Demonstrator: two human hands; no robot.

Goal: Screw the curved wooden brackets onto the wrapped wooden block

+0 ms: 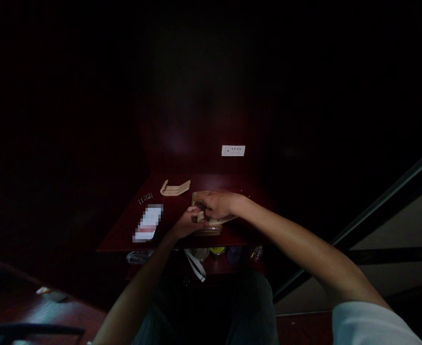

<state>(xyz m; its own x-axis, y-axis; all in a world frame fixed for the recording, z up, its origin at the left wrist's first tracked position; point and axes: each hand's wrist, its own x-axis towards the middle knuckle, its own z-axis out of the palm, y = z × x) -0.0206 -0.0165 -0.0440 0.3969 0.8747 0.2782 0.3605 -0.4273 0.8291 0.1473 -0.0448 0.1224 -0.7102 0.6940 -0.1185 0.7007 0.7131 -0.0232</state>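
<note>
Near the front of the dark red desk, my left hand (pixel 188 223) is closed around one end of a pale wooden piece (pixel 216 222), like the curved one lying further back. My right hand (pixel 218 203) reaches in from above, its fingers bent and pressed together at the same end; what they pinch is too dark and small to make out. Under the hands lies a brownish packet with a shiny, clear-looking surface (pixel 214 231). Part of the wooden piece is hidden by my right hand and forearm.
A curved pale wooden piece (pixel 175 189) lies at the back left. Several small metal screws or pins (pixel 145 198) are in a row left of it, near a pixelated flat white object (pixel 148 223). Jars and a white strap (pixel 195 266) sit below the desktop (pixel 119 235). A wall socket (pixel 233 151) is behind.
</note>
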